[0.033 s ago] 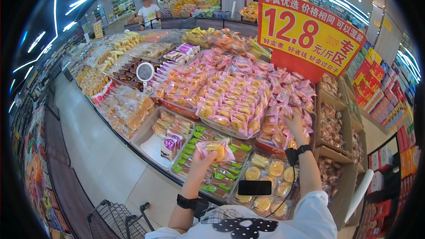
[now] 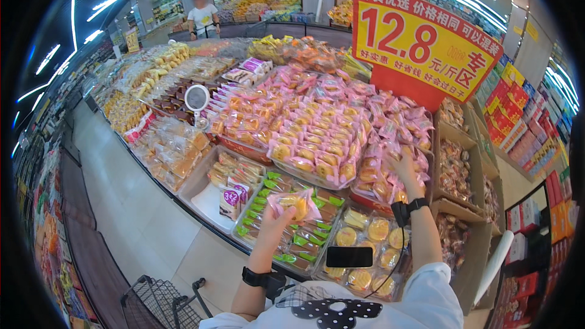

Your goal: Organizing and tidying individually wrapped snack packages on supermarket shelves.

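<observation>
My left hand [image 2: 278, 224] pinches a yellow pastry in a clear-and-pink wrapper [image 2: 294, 206] and holds it above a tray of brown pastries in green-trimmed wrappers [image 2: 262, 240]. Farther right, my right hand [image 2: 403, 169] reaches down into a tray of pink-wrapped pastries [image 2: 373, 178]. Its fingers curl round a packet there, though their tips are partly lost among the wrappers. Beyond and to the left of that hand, rows of similar pink packets [image 2: 320, 140] fill a larger tray.
Round yellow pastries [image 2: 359, 279] in clear packs lie close to my body, a black phone-like rectangle [image 2: 349, 257] in front of them. Cardboard boxes of snacks [image 2: 455, 164] border the right side. A red-yellow sign [image 2: 426, 42] rises behind. A cart [image 2: 159, 301] stands lower left; a person [image 2: 203, 17] stands far off.
The whole view has shifted very slightly. Both hands keep nearly the same places, and the left still holds the wrapped pastry.
</observation>
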Action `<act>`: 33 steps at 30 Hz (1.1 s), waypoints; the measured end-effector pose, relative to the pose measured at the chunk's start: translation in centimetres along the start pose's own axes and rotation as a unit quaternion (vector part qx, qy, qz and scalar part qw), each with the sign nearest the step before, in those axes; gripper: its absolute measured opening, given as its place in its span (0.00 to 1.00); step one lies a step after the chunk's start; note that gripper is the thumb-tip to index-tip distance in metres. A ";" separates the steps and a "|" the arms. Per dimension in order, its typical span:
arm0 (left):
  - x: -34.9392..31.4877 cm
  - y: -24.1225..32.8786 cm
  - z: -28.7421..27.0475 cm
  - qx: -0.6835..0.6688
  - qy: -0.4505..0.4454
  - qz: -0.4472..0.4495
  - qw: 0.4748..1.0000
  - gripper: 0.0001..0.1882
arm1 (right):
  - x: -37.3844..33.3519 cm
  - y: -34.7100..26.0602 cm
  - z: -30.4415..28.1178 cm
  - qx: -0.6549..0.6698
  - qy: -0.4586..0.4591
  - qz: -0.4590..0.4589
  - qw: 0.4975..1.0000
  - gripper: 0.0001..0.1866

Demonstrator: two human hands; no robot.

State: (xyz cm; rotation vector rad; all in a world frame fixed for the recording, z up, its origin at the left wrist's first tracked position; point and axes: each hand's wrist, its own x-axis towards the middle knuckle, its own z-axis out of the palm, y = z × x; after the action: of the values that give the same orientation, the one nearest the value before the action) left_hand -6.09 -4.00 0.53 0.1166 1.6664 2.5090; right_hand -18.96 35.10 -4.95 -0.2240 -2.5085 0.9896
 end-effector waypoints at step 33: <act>1.3 -1.7 0.8 0.041 -0.030 -0.041 0.998 0.20 | -7.9 -6.2 -1.6 0.004 0.019 -0.026 0.999 0.31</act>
State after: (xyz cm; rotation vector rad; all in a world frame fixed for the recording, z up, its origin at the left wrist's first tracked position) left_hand -7.19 -2.39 -0.68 0.1268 1.7163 2.3553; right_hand -11.15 29.12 -2.31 -0.1734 -2.4633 0.9667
